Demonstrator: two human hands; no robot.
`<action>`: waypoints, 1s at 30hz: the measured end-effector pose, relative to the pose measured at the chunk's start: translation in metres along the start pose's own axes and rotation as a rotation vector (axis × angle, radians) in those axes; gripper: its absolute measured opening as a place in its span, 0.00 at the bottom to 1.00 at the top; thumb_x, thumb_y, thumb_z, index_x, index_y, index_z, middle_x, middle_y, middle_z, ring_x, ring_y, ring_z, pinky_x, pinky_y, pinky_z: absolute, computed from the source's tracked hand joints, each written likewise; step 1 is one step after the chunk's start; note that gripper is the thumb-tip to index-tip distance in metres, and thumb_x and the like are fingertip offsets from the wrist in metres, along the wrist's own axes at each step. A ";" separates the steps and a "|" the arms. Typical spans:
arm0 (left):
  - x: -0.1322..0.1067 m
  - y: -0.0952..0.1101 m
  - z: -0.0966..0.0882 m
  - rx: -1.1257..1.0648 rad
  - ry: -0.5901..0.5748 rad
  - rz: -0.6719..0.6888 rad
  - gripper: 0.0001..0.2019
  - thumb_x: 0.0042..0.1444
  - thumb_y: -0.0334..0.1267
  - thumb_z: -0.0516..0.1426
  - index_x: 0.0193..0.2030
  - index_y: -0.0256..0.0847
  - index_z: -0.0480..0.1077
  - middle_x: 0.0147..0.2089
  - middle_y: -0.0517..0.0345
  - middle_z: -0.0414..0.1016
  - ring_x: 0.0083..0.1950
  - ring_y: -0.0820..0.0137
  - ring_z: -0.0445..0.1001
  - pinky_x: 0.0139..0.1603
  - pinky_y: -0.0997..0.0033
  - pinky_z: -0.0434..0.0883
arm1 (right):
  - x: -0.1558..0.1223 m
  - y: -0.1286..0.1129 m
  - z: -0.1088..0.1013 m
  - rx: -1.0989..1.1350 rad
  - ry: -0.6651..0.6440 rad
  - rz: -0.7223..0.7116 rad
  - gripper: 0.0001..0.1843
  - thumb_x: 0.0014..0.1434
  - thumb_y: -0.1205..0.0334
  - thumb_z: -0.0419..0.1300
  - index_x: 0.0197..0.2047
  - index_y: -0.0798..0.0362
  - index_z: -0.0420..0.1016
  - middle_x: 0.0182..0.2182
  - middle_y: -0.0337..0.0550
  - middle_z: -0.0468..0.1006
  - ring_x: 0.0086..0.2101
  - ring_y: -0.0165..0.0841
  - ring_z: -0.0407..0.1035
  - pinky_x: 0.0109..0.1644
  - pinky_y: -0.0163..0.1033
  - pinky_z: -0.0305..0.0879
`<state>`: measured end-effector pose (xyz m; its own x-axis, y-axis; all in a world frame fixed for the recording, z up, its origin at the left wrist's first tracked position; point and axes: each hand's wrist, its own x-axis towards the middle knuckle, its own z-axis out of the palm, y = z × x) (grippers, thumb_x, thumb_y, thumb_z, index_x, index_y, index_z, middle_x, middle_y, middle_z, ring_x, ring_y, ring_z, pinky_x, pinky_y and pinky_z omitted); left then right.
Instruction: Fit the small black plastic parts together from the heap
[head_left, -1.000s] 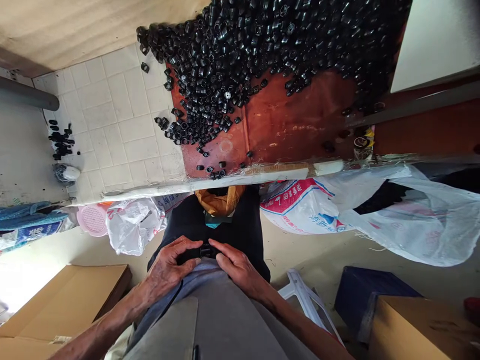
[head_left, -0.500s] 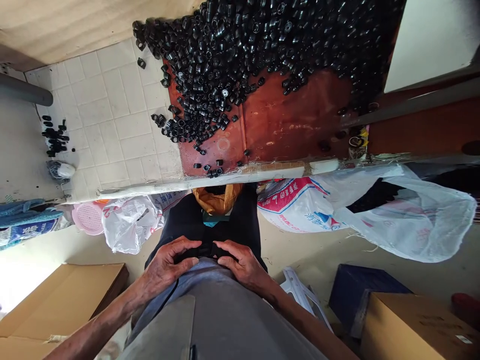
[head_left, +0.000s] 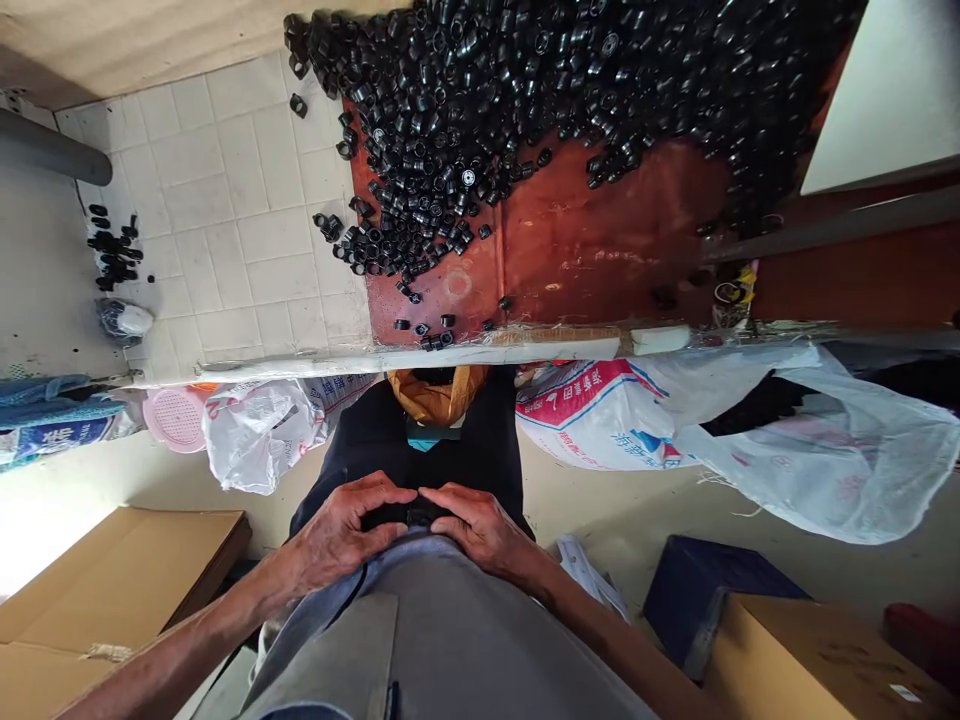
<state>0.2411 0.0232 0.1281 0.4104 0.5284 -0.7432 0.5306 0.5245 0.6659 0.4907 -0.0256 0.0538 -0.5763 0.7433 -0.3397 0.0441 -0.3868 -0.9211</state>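
At my waist, my left hand [head_left: 358, 518] curls its thumb and fingers around one end of a black strap-like piece [head_left: 418, 513]. From the other side my right hand [head_left: 471, 522] grips the opposite end. The two index fingertips almost meet over it. It lies against the black trousers and the hem of the grey top [head_left: 480, 620]; a buckle may be part of it, but the fingers cover most. Past my knees, on the bench, lies a big heap of small black plastic ring-shaped caps [head_left: 480, 110], away from both hands.
A red sheet [head_left: 600, 240] and pale tiles [head_left: 202, 230] cover the bench, edged by a white rim [head_left: 420, 356]. Below hang white sacks [head_left: 592, 410], a pink basket [head_left: 174, 418] and an orange bag [head_left: 439, 400]. Cardboard boxes [head_left: 120, 570] and a dark blue box [head_left: 712, 590] stand around me.
Both hands have drawn together, so the gap between their fingertips has narrowed over the black piece. The camera view has shifted slightly, moving the bench contents rightward.
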 end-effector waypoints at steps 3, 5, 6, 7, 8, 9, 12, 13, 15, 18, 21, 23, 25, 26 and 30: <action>-0.002 0.003 -0.001 -0.047 0.077 -0.048 0.16 0.62 0.40 0.62 0.57 0.44 0.80 0.43 0.57 0.76 0.42 0.69 0.76 0.46 0.68 0.73 | -0.003 -0.002 -0.004 0.015 0.044 0.024 0.22 0.77 0.52 0.55 0.65 0.52 0.76 0.44 0.48 0.80 0.42 0.36 0.76 0.48 0.40 0.73; -0.001 0.006 -0.002 -0.067 0.099 -0.073 0.16 0.62 0.40 0.62 0.56 0.43 0.80 0.43 0.56 0.76 0.42 0.68 0.77 0.46 0.67 0.73 | -0.004 -0.003 -0.008 0.028 0.053 0.039 0.22 0.77 0.51 0.55 0.65 0.53 0.76 0.44 0.48 0.80 0.41 0.35 0.76 0.48 0.39 0.73; -0.001 0.008 -0.002 -0.066 0.095 -0.080 0.17 0.61 0.41 0.62 0.55 0.42 0.80 0.42 0.56 0.76 0.42 0.68 0.77 0.46 0.67 0.73 | -0.005 -0.004 -0.009 0.035 0.049 0.041 0.22 0.76 0.51 0.56 0.65 0.53 0.76 0.43 0.48 0.81 0.41 0.35 0.76 0.48 0.39 0.73; 0.000 0.009 -0.002 -0.061 0.083 -0.084 0.17 0.61 0.41 0.62 0.55 0.42 0.80 0.42 0.56 0.76 0.42 0.68 0.77 0.45 0.67 0.73 | -0.005 -0.004 -0.010 0.041 0.044 0.041 0.22 0.76 0.51 0.56 0.65 0.53 0.76 0.43 0.47 0.81 0.41 0.35 0.76 0.48 0.39 0.73; 0.001 0.009 -0.001 -0.053 0.072 -0.086 0.17 0.61 0.40 0.62 0.55 0.42 0.81 0.42 0.56 0.76 0.41 0.68 0.77 0.44 0.68 0.73 | -0.005 -0.003 -0.010 0.047 0.041 0.041 0.22 0.76 0.51 0.56 0.65 0.53 0.76 0.44 0.47 0.81 0.41 0.35 0.76 0.48 0.39 0.73; 0.002 0.009 0.000 -0.043 0.061 -0.084 0.17 0.61 0.40 0.62 0.55 0.42 0.81 0.42 0.56 0.76 0.40 0.69 0.76 0.43 0.68 0.73 | -0.005 -0.002 -0.010 0.050 0.037 0.037 0.22 0.76 0.52 0.56 0.65 0.52 0.76 0.44 0.47 0.81 0.41 0.34 0.76 0.48 0.39 0.73; 0.004 0.006 0.004 -0.016 0.031 -0.060 0.16 0.60 0.40 0.63 0.54 0.42 0.81 0.40 0.57 0.76 0.38 0.70 0.75 0.42 0.69 0.72 | -0.005 0.002 -0.006 0.028 0.024 0.002 0.21 0.77 0.52 0.56 0.66 0.51 0.75 0.45 0.48 0.80 0.41 0.35 0.76 0.47 0.39 0.73; 0.004 0.005 0.005 -0.010 0.025 -0.054 0.16 0.60 0.39 0.63 0.54 0.43 0.81 0.39 0.57 0.75 0.38 0.70 0.75 0.42 0.69 0.73 | -0.004 0.002 -0.005 0.014 0.013 -0.009 0.21 0.77 0.53 0.55 0.67 0.51 0.75 0.45 0.48 0.80 0.42 0.35 0.75 0.48 0.39 0.73; 0.004 0.002 0.006 -0.004 0.024 -0.048 0.16 0.59 0.38 0.63 0.54 0.44 0.81 0.40 0.58 0.75 0.38 0.70 0.75 0.42 0.69 0.73 | -0.004 0.002 -0.005 -0.008 -0.014 -0.014 0.21 0.77 0.54 0.55 0.68 0.50 0.74 0.45 0.48 0.79 0.43 0.35 0.75 0.49 0.40 0.72; 0.004 -0.002 0.005 -0.024 0.035 -0.061 0.16 0.60 0.40 0.63 0.55 0.44 0.80 0.41 0.57 0.75 0.38 0.70 0.75 0.42 0.70 0.73 | -0.005 -0.001 -0.009 0.003 -0.008 0.013 0.21 0.77 0.54 0.55 0.67 0.52 0.74 0.44 0.47 0.79 0.41 0.35 0.74 0.48 0.39 0.71; 0.003 -0.004 0.004 -0.077 0.065 -0.097 0.17 0.62 0.42 0.63 0.55 0.43 0.80 0.41 0.57 0.75 0.38 0.70 0.74 0.40 0.70 0.73 | -0.006 -0.003 -0.015 0.028 0.025 0.041 0.21 0.77 0.54 0.56 0.66 0.53 0.75 0.43 0.46 0.79 0.40 0.34 0.74 0.46 0.39 0.71; 0.003 -0.004 0.004 -0.106 0.078 -0.111 0.17 0.62 0.43 0.63 0.56 0.42 0.80 0.41 0.57 0.74 0.38 0.71 0.73 0.39 0.71 0.73 | -0.005 -0.004 -0.017 0.027 0.014 0.042 0.21 0.76 0.54 0.56 0.65 0.53 0.76 0.42 0.46 0.79 0.40 0.34 0.74 0.46 0.39 0.72; 0.003 -0.004 0.004 -0.117 0.076 -0.109 0.17 0.62 0.43 0.63 0.56 0.42 0.80 0.41 0.57 0.74 0.37 0.71 0.73 0.39 0.71 0.72 | -0.004 -0.005 -0.017 0.022 -0.005 0.033 0.20 0.76 0.54 0.57 0.65 0.54 0.76 0.42 0.46 0.79 0.39 0.35 0.74 0.46 0.39 0.72; 0.003 -0.004 0.005 -0.114 0.071 -0.103 0.17 0.62 0.44 0.63 0.56 0.42 0.80 0.41 0.56 0.74 0.37 0.71 0.73 0.38 0.71 0.72 | -0.004 -0.005 -0.017 0.020 -0.010 0.030 0.20 0.76 0.54 0.57 0.64 0.54 0.77 0.42 0.46 0.79 0.39 0.35 0.74 0.46 0.39 0.72; 0.005 -0.003 0.006 -0.052 0.034 -0.051 0.16 0.62 0.42 0.63 0.56 0.42 0.80 0.41 0.56 0.74 0.37 0.71 0.73 0.37 0.73 0.72 | -0.001 -0.004 -0.014 0.012 -0.028 0.031 0.19 0.76 0.56 0.56 0.64 0.53 0.76 0.42 0.46 0.79 0.40 0.35 0.74 0.47 0.40 0.72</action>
<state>0.2464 0.0202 0.1220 0.3580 0.5220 -0.7741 0.5103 0.5849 0.6304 0.5021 -0.0171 0.0557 -0.5971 0.7157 -0.3623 0.0524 -0.4160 -0.9079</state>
